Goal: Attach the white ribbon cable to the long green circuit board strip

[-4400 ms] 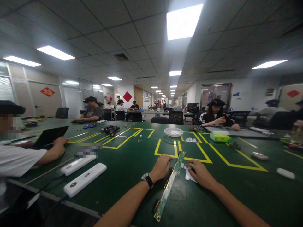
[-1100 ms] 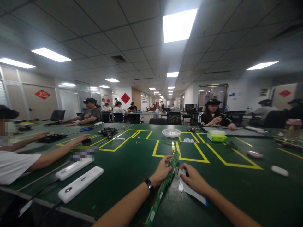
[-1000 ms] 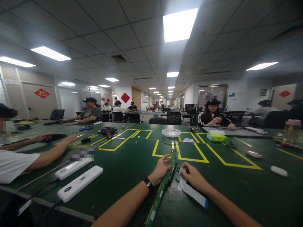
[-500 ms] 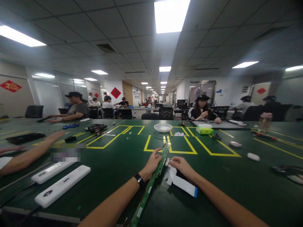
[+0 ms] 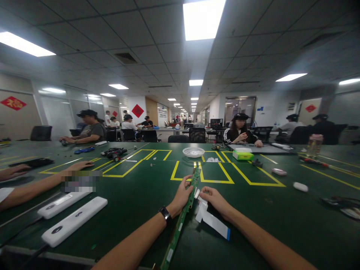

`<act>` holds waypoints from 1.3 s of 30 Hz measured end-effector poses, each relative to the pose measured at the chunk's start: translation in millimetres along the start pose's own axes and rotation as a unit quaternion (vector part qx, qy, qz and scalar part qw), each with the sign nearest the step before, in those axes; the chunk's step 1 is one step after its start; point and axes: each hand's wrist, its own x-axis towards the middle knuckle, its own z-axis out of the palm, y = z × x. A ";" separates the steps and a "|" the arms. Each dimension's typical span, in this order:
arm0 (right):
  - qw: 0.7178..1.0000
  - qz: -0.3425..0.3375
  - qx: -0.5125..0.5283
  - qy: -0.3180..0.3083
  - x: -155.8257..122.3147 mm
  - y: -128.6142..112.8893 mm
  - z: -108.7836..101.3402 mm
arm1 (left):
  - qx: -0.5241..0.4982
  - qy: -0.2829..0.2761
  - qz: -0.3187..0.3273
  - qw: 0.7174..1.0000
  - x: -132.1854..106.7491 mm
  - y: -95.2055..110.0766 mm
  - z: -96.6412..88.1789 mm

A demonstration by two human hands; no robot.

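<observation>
- Since half a second ago, the ribbon cable (image 5: 216, 224) has shifted slightly toward my left fingers, and its blue tip (image 5: 228, 234) has swung a little nearer to me; the co-worker's hand (image 5: 84, 165) far to my left has lowered toward the table (image 5: 261, 225);
- my left hand (image 5: 181, 195) is closed round the circuit board (image 5: 179, 228), thumb lying along its face, fingers curled behind the far edge;
- my right hand (image 5: 215, 200) pinches the cable near its connector end (image 5: 197, 194), thumb and forefinger nearly meeting; that end sits right at the board's edge, though whether it is seated I cannot tell;
- the board slants from just past my left fingertips down toward me; the cable's loose length trails below my right fingers, bent at an angle;
- bare tabletop spreads right of my right fingers; yellow tape (image 5: 222, 182) marks outlines just beyond both hands, and a clear ribbed dish (image 5: 194, 152) stands farther ahead;
- the board is green, stiff and narrow; the cable flat, white and supple; the table smooth, dark green and faintly glossy.
</observation>
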 end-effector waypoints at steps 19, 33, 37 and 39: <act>0.995 0.010 0.081 0.053 0.1 -0.1 4.4 | 0.065 0.005 0.058 0.996 -1.7 -2.8 5.3; 0.999 -0.019 0.020 0.026 -4.4 0.4 1.1 | 0.122 -0.061 0.024 0.990 -9.3 2.6 5.5; 0.999 -0.028 0.027 0.012 -5.7 -2.3 1.4 | 0.093 -0.074 -0.009 0.993 -10.8 2.5 7.5; 0.999 -0.030 0.023 0.007 -5.3 -2.7 1.0 | 0.076 -0.082 -0.015 0.994 -10.8 1.3 7.9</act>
